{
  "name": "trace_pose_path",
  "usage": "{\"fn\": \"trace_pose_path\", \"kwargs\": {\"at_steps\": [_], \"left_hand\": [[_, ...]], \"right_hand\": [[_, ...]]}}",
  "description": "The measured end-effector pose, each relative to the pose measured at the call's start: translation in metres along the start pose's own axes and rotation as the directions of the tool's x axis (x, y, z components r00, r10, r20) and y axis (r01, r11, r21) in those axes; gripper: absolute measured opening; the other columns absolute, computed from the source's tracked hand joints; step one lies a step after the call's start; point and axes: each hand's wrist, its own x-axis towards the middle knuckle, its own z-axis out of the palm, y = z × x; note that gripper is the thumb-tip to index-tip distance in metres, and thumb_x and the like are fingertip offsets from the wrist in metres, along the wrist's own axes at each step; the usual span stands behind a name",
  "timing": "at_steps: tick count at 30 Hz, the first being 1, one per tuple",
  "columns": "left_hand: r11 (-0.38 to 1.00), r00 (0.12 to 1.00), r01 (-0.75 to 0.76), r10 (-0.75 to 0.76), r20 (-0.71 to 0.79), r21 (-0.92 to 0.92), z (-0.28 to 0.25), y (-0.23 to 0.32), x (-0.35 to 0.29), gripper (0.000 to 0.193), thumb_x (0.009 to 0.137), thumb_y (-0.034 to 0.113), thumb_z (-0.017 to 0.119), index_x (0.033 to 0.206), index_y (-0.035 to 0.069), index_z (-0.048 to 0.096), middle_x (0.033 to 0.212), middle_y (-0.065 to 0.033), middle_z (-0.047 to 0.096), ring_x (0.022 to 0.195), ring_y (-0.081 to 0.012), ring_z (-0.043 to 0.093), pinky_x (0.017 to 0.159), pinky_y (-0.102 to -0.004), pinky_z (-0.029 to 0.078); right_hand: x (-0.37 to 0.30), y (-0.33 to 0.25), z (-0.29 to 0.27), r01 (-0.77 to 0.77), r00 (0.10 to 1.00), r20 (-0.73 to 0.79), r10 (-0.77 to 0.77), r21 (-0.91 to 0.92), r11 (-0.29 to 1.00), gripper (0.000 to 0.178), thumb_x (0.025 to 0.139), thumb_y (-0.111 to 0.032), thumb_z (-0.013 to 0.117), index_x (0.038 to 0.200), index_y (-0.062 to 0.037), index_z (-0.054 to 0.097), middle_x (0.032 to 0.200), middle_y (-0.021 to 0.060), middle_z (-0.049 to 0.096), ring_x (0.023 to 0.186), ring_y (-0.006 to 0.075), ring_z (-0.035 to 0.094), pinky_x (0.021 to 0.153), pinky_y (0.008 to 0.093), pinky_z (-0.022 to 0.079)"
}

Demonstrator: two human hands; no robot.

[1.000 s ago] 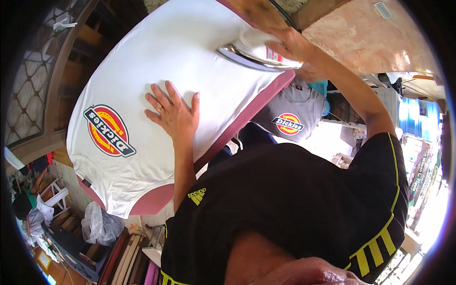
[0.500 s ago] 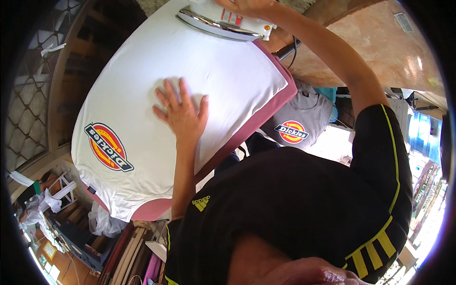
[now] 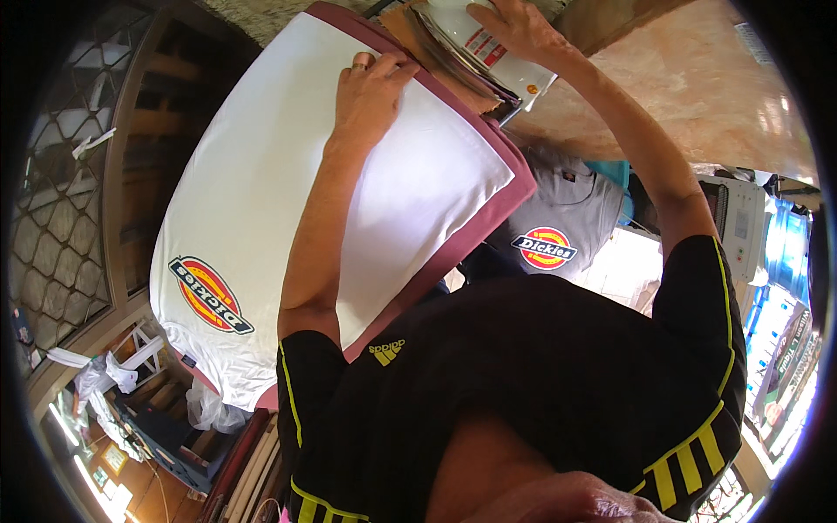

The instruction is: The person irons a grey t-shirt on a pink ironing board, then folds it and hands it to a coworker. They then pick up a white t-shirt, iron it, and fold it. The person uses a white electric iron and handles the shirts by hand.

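Observation:
A white T-shirt [image 3: 261,192] with a red, yellow and dark blue oval print [image 3: 209,295] lies spread over a maroon-covered ironing board [image 3: 514,187], its neck end toward the lower left. At the shirt's far edge, my left hand [image 3: 370,96] is closed with bent fingers on the fabric. A white clothes iron [image 3: 514,74] stands just past the board's far edge, on a brown folded pad [image 3: 440,57]. My right hand [image 3: 523,30] is closed at the iron's top, where the handle is partly cut off by the frame.
A grey T-shirt [image 3: 567,205] with a similar print hangs or lies beyond the board on the right. Barred window panels [image 3: 65,192] stand at left. Clear plastic bags [image 3: 214,410] and wooden strips are at lower left. A tan sheet-like surface [image 3: 663,87] rises at far right.
The iron has moved off the shirt, rightward onto the brown pad, with my right hand on it. My left hand has gone from lying flat mid-shirt to its far edge, fingers now bent.

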Motion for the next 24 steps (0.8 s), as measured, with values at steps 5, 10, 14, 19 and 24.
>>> {"fn": "trace_pose_path", "kwargs": {"at_steps": [5, 10, 14, 19, 24], "left_hand": [[0.996, 0.997, -0.025, 0.019, -0.075, -0.080, -0.002, -0.008, -0.001, 0.016, 0.076, 0.008, 0.070, 0.089, 0.018, 0.071, 0.097, 0.0065, 0.061, 0.088, -0.0203, 0.057, 0.070, -0.0354, 0.048], [0.991, 0.964, -0.042, 0.007, -0.265, -0.125, -0.016, -0.010, -0.013, 0.019, 0.073, 0.005, 0.071, 0.086, 0.018, 0.069, 0.091, 0.0066, 0.059, 0.079, -0.0166, 0.059, 0.065, -0.0323, 0.047], [0.994, 0.929, 0.040, -0.075, -0.363, -0.100, -0.034, 0.000, -0.024, 0.020, 0.073, 0.002, 0.070, 0.088, 0.015, 0.069, 0.090, 0.0022, 0.060, 0.076, -0.0170, 0.059, 0.063, -0.0302, 0.046], [0.979, 0.880, 0.068, -0.149, -0.451, -0.190, -0.065, 0.006, -0.021, 0.013, 0.081, -0.003, 0.067, 0.091, 0.005, 0.069, 0.088, -0.0064, 0.065, 0.076, -0.0208, 0.063, 0.064, -0.0284, 0.050], [0.782, 0.936, 0.165, -0.317, -0.156, -0.601, -0.082, 0.003, -0.029, 0.026, 0.085, 0.017, 0.065, 0.109, 0.006, 0.062, 0.112, -0.0172, 0.061, 0.110, -0.0303, 0.054, 0.090, -0.0529, 0.040]], "right_hand": [[0.012, 0.002, -0.008, -0.038, 0.997, -0.065, 0.030, -0.114, 0.993, 0.025, 0.084, -0.001, 0.066, 0.108, 0.0008, 0.060, 0.108, 0.0272, 0.063, 0.059, 0.0216, 0.055, 0.048, 0.0282, 0.048], [0.053, 0.003, -0.036, -0.582, 0.813, 0.361, 0.457, 0.460, 0.671, 0.034, 0.080, -0.002, 0.063, 0.113, 0.0006, 0.057, 0.102, 0.0194, 0.064, 0.074, 0.0367, 0.060, 0.069, 0.0386, 0.053], [0.086, -0.027, -0.040, -0.458, 0.875, 0.379, 0.302, 0.852, 0.255, 0.029, 0.086, -0.014, 0.057, 0.112, -0.0019, 0.059, 0.098, 0.0220, 0.063, 0.088, 0.0407, 0.063, 0.072, 0.0464, 0.051], [0.079, -0.104, -0.018, -0.696, 0.718, 0.604, -0.345, 0.627, -0.349, 0.047, 0.081, -0.016, 0.072, 0.124, -0.0042, 0.057, 0.118, 0.0179, 0.063, 0.107, 0.0247, 0.061, 0.088, 0.0362, 0.049], [0.088, -0.106, -0.049, -0.846, 0.522, 0.339, -0.783, 0.326, -0.423, 0.054, 0.079, -0.022, 0.071, 0.128, -0.0034, 0.056, 0.120, 0.0202, 0.062, 0.108, 0.0286, 0.058, 0.091, 0.0346, 0.046]]}}
